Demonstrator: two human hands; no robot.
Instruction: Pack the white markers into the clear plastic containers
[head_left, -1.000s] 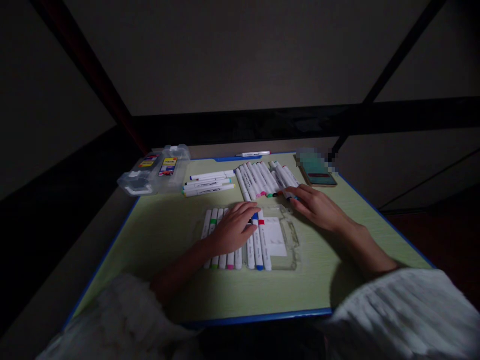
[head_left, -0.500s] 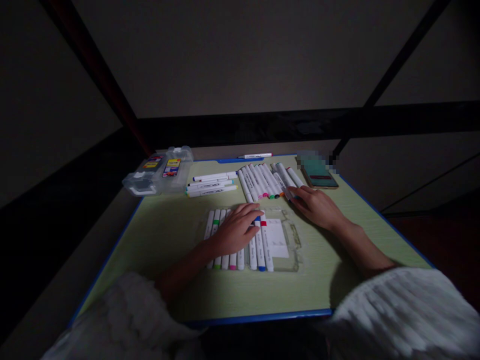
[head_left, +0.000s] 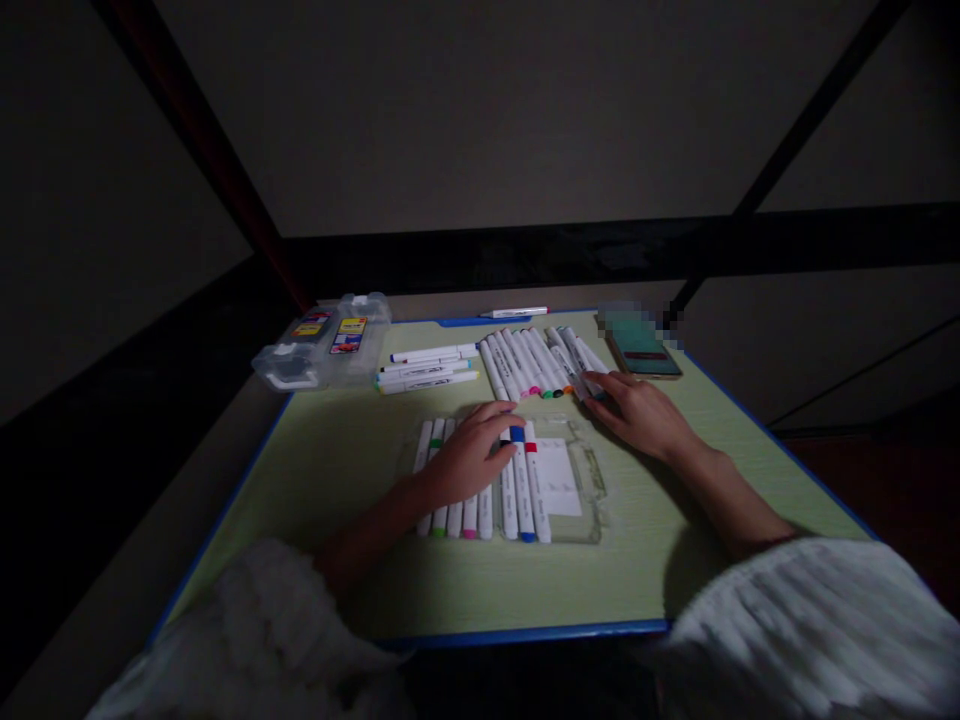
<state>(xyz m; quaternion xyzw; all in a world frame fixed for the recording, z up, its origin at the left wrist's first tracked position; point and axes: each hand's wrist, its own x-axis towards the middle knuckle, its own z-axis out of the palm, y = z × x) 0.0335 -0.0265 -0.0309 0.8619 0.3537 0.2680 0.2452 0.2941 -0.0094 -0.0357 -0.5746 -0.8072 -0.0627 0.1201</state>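
Observation:
My left hand (head_left: 474,458) rests over a clear plastic marker tray (head_left: 592,530), its fingers spread and thumb apart. White markers stand side by side in the tray; a blue-banded marker (head_left: 523,490) and a red-banded marker (head_left: 537,490) lie just right of the fingers. My right hand (head_left: 645,415) is at the right end of a row of loose white markers (head_left: 529,362). Its thumb and fingers close around the near end of a marker (head_left: 594,352), partly hidden by the hand. Pink, green, black and orange ends show along that row.
A clear plastic case (head_left: 360,350) with colourful labels stands at the table's back left. Several markers (head_left: 431,368) lie sideways beside it. One marker (head_left: 517,312) lies along the back edge. A phone (head_left: 641,345) rests at the back right. Blue trim (head_left: 525,634) edges the table.
The whole view has shifted slightly to the right. Both hands keep nearly the same places, the left over the tray and the right at the loose markers.

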